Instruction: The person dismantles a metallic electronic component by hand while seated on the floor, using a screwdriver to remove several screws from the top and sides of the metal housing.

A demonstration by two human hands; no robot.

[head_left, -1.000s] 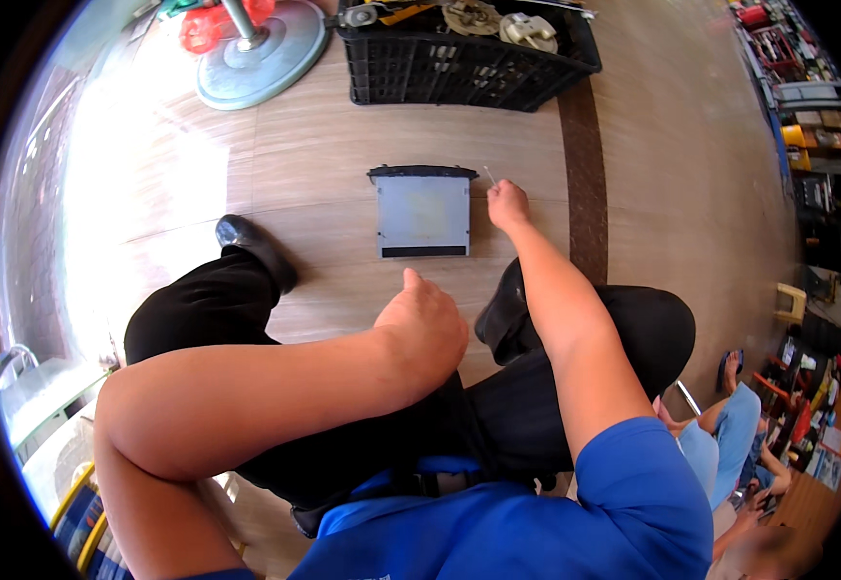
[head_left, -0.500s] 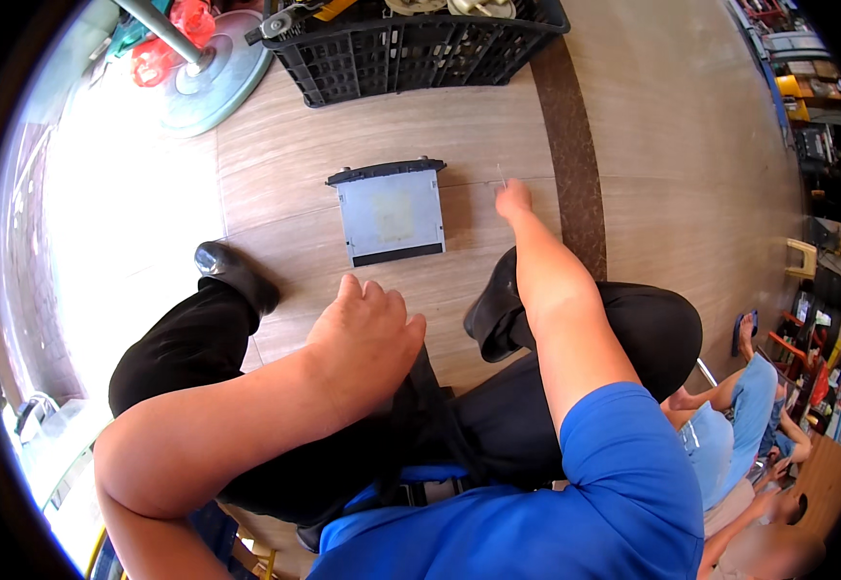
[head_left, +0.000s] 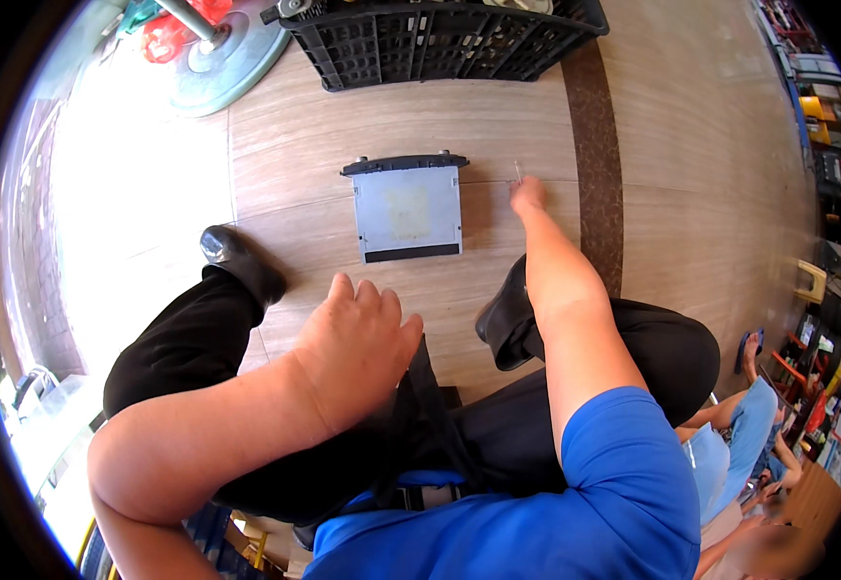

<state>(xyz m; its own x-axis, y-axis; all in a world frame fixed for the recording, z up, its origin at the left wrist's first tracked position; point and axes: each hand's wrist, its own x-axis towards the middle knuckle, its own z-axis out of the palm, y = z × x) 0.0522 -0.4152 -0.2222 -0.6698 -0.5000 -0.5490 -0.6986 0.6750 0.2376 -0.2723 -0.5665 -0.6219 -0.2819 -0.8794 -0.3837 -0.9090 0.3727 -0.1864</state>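
Note:
A car stereo unit (head_left: 407,215) lies on the floor in front of me, its silver metal casing upward. Its black front panel (head_left: 406,165), with two small knobs, faces away from me. My left hand (head_left: 358,338) hovers over my lap just short of the unit, back up, fingers loosely bent and slightly apart, with nothing visible in it. To the right of the unit, my right hand (head_left: 528,194) is closed on a thin metal rod (head_left: 517,170) that points away from me; its lower end is hidden in my fingers.
Beyond the unit stands a black plastic crate (head_left: 449,46) holding parts. A round stand base (head_left: 227,68) with a pole and a red bag (head_left: 164,41) is at far left. My shoes (head_left: 246,263) flank the near floor. Another person (head_left: 730,445) sits at right, near cluttered shelves.
The view has shifted a little, so the unit and crate appear further right and slightly higher. Both hands keep nearly the same pose, and the stereo unit stays on the floor.

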